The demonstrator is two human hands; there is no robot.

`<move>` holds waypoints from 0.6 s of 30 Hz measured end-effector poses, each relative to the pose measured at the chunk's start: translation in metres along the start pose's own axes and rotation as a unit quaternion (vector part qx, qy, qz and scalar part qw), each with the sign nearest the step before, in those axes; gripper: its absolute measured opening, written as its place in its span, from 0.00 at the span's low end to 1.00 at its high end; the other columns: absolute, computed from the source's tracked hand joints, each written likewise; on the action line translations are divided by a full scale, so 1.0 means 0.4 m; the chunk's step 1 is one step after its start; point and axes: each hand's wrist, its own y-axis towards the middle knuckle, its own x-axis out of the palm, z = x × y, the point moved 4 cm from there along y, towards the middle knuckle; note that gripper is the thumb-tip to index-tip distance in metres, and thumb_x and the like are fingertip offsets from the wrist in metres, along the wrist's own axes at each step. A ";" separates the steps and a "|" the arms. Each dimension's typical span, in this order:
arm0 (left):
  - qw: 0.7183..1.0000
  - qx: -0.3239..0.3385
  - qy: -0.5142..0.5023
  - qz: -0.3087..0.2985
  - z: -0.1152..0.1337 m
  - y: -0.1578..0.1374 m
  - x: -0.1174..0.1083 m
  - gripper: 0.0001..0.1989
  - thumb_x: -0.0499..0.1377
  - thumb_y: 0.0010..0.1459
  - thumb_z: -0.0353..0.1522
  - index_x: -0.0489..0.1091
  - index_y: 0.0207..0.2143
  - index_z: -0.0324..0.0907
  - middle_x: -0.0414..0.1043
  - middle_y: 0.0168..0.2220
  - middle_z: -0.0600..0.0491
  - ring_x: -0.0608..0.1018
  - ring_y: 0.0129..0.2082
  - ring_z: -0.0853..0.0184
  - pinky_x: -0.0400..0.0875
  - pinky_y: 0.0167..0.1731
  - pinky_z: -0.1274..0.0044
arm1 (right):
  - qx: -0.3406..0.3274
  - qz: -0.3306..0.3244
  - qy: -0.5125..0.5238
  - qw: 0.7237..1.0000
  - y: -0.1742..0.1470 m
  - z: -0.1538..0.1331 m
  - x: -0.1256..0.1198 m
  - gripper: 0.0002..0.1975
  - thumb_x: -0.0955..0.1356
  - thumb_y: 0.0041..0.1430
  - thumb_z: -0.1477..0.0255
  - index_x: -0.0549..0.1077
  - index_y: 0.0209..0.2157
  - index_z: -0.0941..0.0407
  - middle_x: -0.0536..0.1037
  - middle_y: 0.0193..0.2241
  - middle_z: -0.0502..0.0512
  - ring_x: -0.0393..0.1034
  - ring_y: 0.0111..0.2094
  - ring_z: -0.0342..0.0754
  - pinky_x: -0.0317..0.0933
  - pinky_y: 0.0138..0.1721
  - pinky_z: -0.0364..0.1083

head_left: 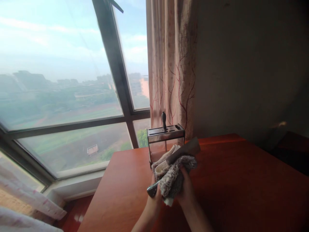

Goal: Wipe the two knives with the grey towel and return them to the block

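A kitchen knife (185, 150) with a broad blade is held up over the table, its blade pointing up to the right and its metal handle down to the left. Around its middle lies a fluffy grey and white towel (170, 183), hiding part of the knife. My left hand (157, 194) is closed at the handle end, its fingers mostly hidden behind handle and towel. My right hand (185, 182) grips the towel from the right, below the blade. Just beyond is a clear-sided knife holder (166, 131), with a dark knife handle (163, 120) sticking up from its top.
The reddish-brown wooden table (125, 193) reaches to the window (72, 125) on the left. A patterned curtain (171, 64) hangs behind the knife holder. A dark wall (241, 71) stands at the right, and a pale curtain (29, 196) is at the lower left.
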 end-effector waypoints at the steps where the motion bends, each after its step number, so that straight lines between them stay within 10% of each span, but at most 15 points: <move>1: 1.000 0.006 0.006 -0.007 0.008 -0.004 0.003 0.37 0.65 0.48 0.46 0.63 0.59 0.45 0.74 0.52 0.44 0.71 0.54 0.49 0.61 0.57 0.63 | -0.003 0.005 0.000 1.000 0.003 -0.014 -0.003 0.18 0.74 0.48 0.60 0.76 0.40 0.53 0.82 0.35 0.50 0.77 0.38 0.51 0.69 0.43 0.50; 7: 0.999 -0.001 0.010 -0.031 0.036 -0.026 0.013 0.34 0.58 0.57 0.46 0.54 0.63 0.49 0.72 0.48 0.44 0.76 0.26 0.67 0.70 0.23 0.76 | -0.038 0.032 0.014 0.999 0.011 -0.125 -0.009 0.18 0.72 0.50 0.57 0.77 0.38 0.54 0.82 0.32 0.49 0.77 0.34 0.51 0.70 0.40 0.51; 18: 0.989 -0.113 -0.050 -0.082 -0.059 -0.021 0.019 0.44 0.60 0.47 0.56 0.58 0.61 0.46 0.74 0.45 0.41 0.78 0.25 0.64 0.69 0.18 0.77 | -0.057 0.017 0.046 0.997 0.000 -0.145 0.013 0.16 0.71 0.52 0.57 0.78 0.39 0.50 0.82 0.32 0.47 0.77 0.34 0.50 0.70 0.41 0.51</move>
